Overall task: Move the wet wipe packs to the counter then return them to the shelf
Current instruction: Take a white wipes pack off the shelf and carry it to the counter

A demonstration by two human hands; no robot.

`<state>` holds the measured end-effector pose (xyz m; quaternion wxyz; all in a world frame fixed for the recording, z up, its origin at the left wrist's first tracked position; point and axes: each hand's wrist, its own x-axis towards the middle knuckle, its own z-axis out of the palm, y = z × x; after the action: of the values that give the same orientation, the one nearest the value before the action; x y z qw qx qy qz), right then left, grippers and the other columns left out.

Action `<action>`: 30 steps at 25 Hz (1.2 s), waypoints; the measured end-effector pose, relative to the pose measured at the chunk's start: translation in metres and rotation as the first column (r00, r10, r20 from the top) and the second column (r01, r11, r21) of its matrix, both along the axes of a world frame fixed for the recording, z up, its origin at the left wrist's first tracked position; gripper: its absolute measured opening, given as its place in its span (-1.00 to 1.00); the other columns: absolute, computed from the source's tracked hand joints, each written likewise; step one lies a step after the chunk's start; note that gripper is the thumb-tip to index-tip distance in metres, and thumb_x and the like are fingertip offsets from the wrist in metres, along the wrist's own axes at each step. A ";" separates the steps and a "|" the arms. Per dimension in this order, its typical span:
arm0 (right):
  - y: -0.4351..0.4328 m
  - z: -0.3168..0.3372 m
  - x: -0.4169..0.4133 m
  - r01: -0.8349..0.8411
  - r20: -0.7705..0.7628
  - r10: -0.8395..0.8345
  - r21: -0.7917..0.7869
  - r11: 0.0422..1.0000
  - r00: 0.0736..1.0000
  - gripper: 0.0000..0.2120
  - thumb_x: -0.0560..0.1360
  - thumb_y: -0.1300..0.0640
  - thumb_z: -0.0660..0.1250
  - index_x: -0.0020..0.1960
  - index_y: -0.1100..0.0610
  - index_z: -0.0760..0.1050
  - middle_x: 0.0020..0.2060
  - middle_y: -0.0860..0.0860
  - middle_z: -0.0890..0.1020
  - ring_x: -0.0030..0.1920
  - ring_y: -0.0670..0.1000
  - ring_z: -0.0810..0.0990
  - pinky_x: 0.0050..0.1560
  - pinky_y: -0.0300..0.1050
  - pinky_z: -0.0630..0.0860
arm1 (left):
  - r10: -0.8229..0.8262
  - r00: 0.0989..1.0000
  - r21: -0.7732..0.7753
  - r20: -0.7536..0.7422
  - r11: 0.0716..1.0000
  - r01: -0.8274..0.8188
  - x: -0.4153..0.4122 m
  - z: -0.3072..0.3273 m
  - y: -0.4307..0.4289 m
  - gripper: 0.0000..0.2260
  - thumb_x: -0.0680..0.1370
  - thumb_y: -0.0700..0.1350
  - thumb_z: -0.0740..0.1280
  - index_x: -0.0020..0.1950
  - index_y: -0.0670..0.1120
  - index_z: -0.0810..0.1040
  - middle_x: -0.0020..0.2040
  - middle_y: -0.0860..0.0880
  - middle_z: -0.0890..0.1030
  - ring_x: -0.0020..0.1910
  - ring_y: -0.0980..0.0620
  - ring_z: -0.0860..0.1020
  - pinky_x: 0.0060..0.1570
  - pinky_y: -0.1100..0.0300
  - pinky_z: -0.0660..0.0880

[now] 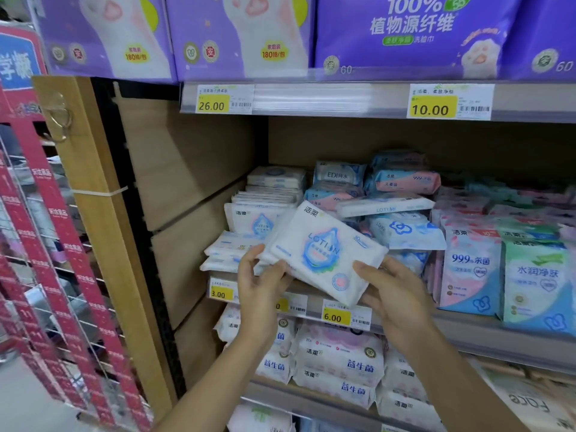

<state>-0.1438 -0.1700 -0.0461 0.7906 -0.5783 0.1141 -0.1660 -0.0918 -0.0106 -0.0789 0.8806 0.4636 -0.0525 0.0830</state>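
Head view: left hand [261,282] pinches the lower-left edge of a white LOTION wet wipe pack [324,254], and right hand [392,294] curls round its right corner. Pack is tilted, held between the hands at the shelf [467,325] front. Other packs [265,219] are stacked just beyond the hands.

Both our bare forearms extend up and forward from the lower edge of view, angled toward each other. Our left hand [261,283] grips the lower-left corner of a wet wipe pack [324,254], fingers curled beneath it. Our right hand [394,291] holds the lower-right corner, thumb on its face, fingers hidden behind. Both wrists look nearly straight.
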 end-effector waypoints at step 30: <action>0.024 0.000 0.018 0.167 0.100 -0.172 0.056 0.984 0.980 -0.51 0.22 0.04 0.55 0.03 0.29 0.56 -0.05 0.17 0.70 -0.09 0.11 0.69 -0.07 0.08 0.62 | -0.316 0.948 0.367 0.015 0.884 0.289 0.047 0.010 0.034 -0.37 0.32 -0.18 0.52 0.33 0.15 0.43 0.05 -0.02 0.68 0.02 0.04 0.64 -0.04 0.20 0.58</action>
<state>-0.1259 -0.1457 -0.0463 0.7918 -0.5383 0.1254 -0.2600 -0.0452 0.0232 -0.0684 0.7800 0.5998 -0.1714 -0.0493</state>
